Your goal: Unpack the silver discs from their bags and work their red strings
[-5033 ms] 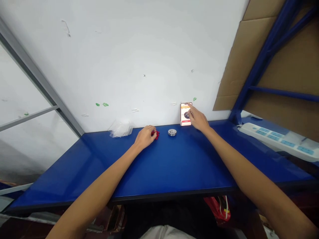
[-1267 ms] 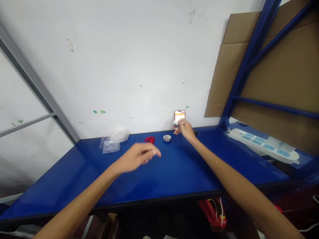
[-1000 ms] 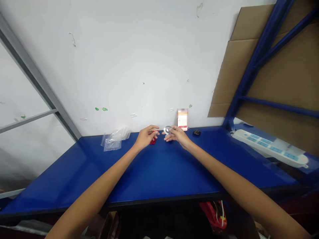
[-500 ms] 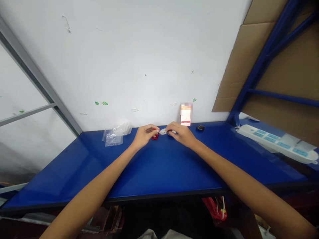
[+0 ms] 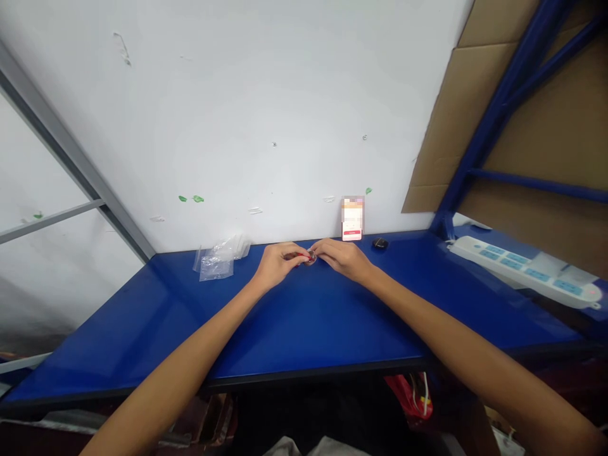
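Head view: places round metal tin [image 5: 311, 259] toward rear of blue tabletop [image 5: 327, 323], between left hand [image 5: 275, 262], pinching small red piece [image 5: 301, 255], and right hand [image 5: 348, 258], curled at tin's edge in unclear grip. Notes smartphone [image 5: 352, 219] propped against wall [image 5: 228, 126], plastic bags [image 5: 219, 258] at left.

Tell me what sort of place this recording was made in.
Probably a workshop or storeroom workstation. A blue worktable stands against a marked white wall, a blue metal frame with cardboard rises on the right, and a multi-socket power strip lies near it.
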`<state>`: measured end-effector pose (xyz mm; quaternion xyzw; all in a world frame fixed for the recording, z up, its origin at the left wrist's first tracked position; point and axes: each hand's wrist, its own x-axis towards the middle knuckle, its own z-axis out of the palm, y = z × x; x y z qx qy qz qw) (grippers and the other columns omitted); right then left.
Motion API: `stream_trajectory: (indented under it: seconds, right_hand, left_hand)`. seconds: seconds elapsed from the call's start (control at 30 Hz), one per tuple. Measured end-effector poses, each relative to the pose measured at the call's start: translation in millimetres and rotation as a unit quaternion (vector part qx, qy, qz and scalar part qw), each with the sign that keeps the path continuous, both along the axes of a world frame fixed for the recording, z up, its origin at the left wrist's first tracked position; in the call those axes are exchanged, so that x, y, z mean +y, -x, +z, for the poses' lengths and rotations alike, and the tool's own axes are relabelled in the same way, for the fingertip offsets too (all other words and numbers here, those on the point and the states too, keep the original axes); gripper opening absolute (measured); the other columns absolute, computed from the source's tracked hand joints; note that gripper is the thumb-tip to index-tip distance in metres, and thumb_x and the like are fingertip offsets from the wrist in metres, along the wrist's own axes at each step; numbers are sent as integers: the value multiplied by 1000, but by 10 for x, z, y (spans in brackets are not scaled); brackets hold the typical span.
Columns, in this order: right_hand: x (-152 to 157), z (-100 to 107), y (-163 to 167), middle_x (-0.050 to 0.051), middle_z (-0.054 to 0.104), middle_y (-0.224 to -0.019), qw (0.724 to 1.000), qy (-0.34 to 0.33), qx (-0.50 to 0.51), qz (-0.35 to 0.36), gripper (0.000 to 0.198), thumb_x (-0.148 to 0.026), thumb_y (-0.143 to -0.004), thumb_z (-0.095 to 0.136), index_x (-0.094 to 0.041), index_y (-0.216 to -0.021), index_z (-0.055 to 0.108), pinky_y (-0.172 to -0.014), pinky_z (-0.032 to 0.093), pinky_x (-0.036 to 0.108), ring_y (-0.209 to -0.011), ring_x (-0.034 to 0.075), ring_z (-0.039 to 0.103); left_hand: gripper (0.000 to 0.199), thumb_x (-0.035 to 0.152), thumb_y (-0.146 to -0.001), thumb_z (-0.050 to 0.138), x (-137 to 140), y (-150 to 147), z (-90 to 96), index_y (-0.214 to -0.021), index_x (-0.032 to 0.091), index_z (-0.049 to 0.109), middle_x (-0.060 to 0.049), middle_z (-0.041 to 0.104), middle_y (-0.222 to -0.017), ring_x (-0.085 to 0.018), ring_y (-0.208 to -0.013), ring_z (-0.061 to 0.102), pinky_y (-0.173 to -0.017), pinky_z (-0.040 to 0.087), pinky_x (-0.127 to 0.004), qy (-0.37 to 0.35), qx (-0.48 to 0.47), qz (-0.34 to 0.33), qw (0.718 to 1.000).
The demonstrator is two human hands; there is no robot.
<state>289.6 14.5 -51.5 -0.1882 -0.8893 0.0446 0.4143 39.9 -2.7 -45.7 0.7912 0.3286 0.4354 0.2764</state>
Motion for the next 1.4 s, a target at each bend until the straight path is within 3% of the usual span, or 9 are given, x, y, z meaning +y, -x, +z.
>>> stream_trajectory:
  seconds: [0.27, 0.37, 0.43, 0.57, 0.7, 0.83, 0.93, 1.17, 1.4]
  right_hand:
    - [-17, 26, 1, 5, 81, -115, 999, -20, -35, 1, 29, -23, -111, 48, -30, -112, 75, -92, 63, 38, -103, 22, 78]
    - [-18, 33, 0, 5, 81, -113, 999, -14, -36, 5, 30, -22, -111, 47, -29, -111, 76, -91, 62, 37, -101, 22, 78]
    - [-11, 25, 8, 4, 81, -111, 999, -4, -36, 12, 31, -22, -110, 47, -30, -110, 77, -90, 62, 37, -100, 22, 78]
    - [11, -13, 55, 3, 82, -105, 999, 32, -18, 32, 27, -22, -107, 52, -30, -104, 78, -88, 62, 36, -96, 22, 79]
    - [18, -26, 112, 1, 83, -93, 991, 126, 13, 32, 21, -18, -98, 61, -27, -93, 80, -83, 62, 35, -86, 20, 79]
    - [17, 14, 133, 2, 81, -80, 937, 335, 90, 39, 5, -20, -85, 74, -22, -89, 77, -74, 64, 34, -74, 21, 78]
    - [15, 52, 147, 3, 79, -77, 891, 422, 150, 71, 21, -27, -76, 86, -19, -91, 74, -69, 64, 34, -69, 21, 77]
    - [33, -6, 193, 0, 77, -71, 847, 487, 167, 129, 45, -34, -68, 96, -20, -94, 62, -60, 63, 32, -60, 20, 74]
    - [55, -73, 223, -2, 76, -71, 838, 493, 184, 143, 54, -33, -67, 98, -22, -97, 54, -59, 62, 30, -57, 18, 73]
  left_hand:
    - [20, 36, -102, 68, -18, -6, 20, -102, 25, 85, -7, 80, -101, -23, -93, 72, -88, 54, -35, -104, 100, 30, 989]
    - [20, 35, -102, 67, -14, -8, 21, -100, 26, 85, -8, 80, -101, -24, -96, 72, -92, 54, -37, -109, 112, 36, 987]
    - [18, 34, -99, 70, -4, 5, 33, -96, 25, 86, -7, 80, -99, -23, -92, 73, -90, 54, -36, -67, 102, 7, 993]
    - [15, 33, -90, 79, 32, 60, 66, -91, 20, 86, -6, 77, -86, -20, -79, 71, -78, 55, -31, 96, 61, -62, 992]
    - [18, 33, -84, 84, 47, 94, 64, -92, 17, 86, -6, 76, -80, -17, -71, 67, -72, 55, -29, 198, 36, -89, 975]
    - [27, 37, -83, 86, 44, 89, 23, -98, 15, 87, -9, 78, -89, -18, -77, 69, -77, 57, -32, 235, -31, -104, 966]
    - [32, 41, -85, 87, 54, 79, -9, -101, 13, 85, -13, 79, -102, -21, -90, 70, -80, 56, -31, 253, -73, -138, 955]
    - [35, 34, -81, 92, 25, -5, -46, -102, 15, 71, -7, 77, -88, -17, -79, 70, -76, 53, -29, 256, -155, -120, 947]
    - [35, 33, -82, 91, -23, -35, -31, -96, 15, 65, -6, 75, -88, -16, -78, 70, -74, 50, -26, 272, -167, -128, 939]
